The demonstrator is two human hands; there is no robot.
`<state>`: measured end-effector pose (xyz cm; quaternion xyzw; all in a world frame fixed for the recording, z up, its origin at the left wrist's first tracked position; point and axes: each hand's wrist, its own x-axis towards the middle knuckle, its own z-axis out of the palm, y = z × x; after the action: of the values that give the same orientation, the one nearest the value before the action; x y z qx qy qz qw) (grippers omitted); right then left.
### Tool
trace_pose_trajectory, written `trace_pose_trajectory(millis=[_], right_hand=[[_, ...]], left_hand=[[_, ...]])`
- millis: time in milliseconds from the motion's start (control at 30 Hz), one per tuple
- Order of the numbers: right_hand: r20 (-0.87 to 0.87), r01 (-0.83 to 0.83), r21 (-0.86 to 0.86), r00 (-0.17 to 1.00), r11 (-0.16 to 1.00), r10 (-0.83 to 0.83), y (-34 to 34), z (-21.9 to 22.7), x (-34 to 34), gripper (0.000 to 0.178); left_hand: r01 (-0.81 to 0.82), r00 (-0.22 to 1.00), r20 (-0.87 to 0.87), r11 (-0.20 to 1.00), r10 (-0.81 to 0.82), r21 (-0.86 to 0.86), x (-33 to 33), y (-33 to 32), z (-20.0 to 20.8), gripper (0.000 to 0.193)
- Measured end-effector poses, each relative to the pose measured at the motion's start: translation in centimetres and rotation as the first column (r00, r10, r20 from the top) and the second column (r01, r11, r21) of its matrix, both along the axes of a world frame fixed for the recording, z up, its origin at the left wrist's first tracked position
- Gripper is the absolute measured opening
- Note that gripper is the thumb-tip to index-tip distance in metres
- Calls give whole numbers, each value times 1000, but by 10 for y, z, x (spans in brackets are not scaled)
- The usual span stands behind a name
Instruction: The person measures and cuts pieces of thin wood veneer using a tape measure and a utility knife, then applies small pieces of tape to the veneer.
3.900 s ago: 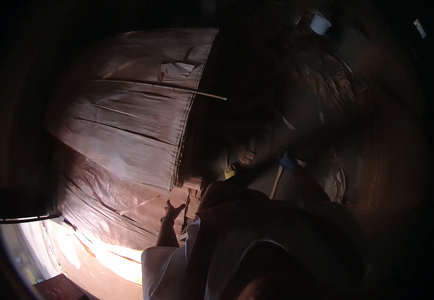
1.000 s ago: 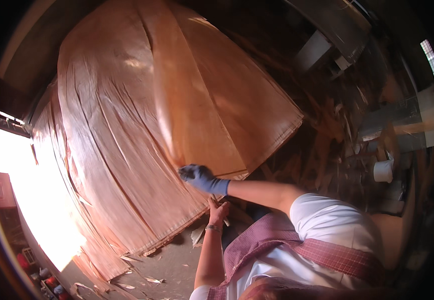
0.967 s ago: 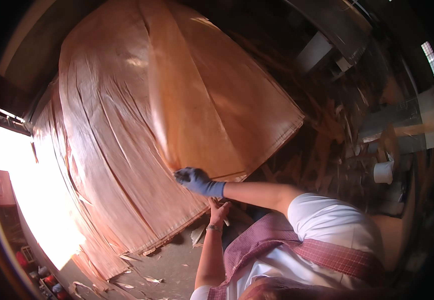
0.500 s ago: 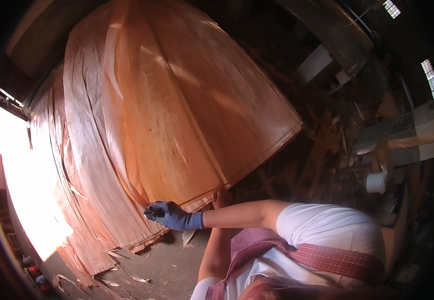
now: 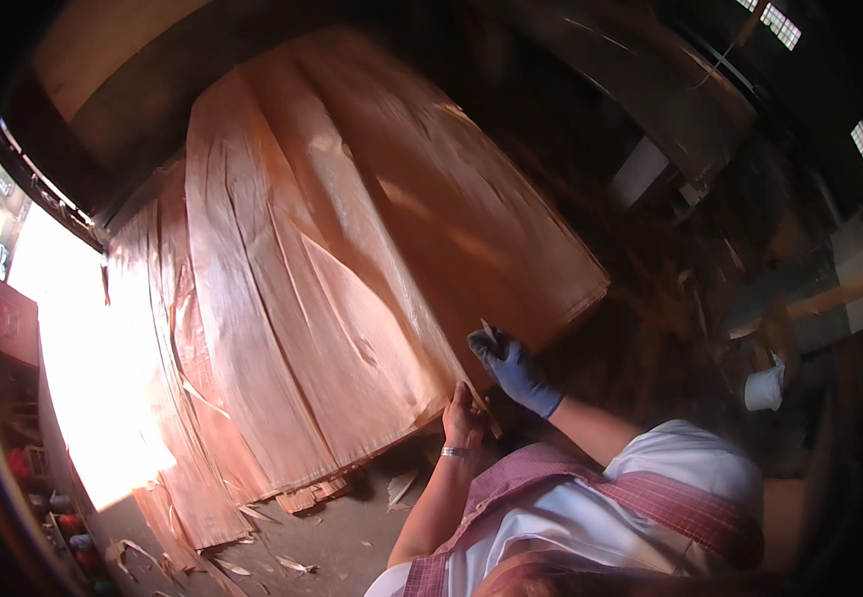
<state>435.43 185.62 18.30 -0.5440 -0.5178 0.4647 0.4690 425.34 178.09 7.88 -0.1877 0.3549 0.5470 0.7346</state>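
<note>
A large stack of thin, pinkish-tan wood veneer sheets (image 5: 292,298) spreads before me, its layers rippled and split lengthwise. My bare left hand (image 5: 463,423), with a metal band at the wrist, is closed on the near edge of the top sheet, thumb uppermost. Just to its right, my right hand (image 5: 509,368) wears a blue glove with dark fingertips. Its fingers are curled over the stack's near edge, and a small, thin, pale tip pokes out above them. What this piece is, I cannot make out.
Veneer scraps (image 5: 297,565) litter the floor at the lower left. Broken wood strips (image 5: 665,294) pile up at the right, near a white cup-like container (image 5: 764,388). A bright opening (image 5: 83,368) lies left of the stack.
My right hand has swung from left of my left hand to its right, uncrossing my arms. A pale sheet now covers the orange-toned area. My left hand stays at the near edge.
</note>
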Motion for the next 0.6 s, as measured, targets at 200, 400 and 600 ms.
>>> trace_pose_trajectory(millis=[200,400,600], right_hand=[[402,-150,-151,894,977,199,9,2,6,50],[2,-181,-408,980,895,199,19,17,24,33],[-94,-92,-482,994,871,53,18,38,97,40]], left_hand=[[56,998,24,990,-60,127,2,21,76,15],[247,916,203,885,-346,394,-32,-40,77,42],[-369,927,-95,928,363,-54,-109,-120,-13,107]])
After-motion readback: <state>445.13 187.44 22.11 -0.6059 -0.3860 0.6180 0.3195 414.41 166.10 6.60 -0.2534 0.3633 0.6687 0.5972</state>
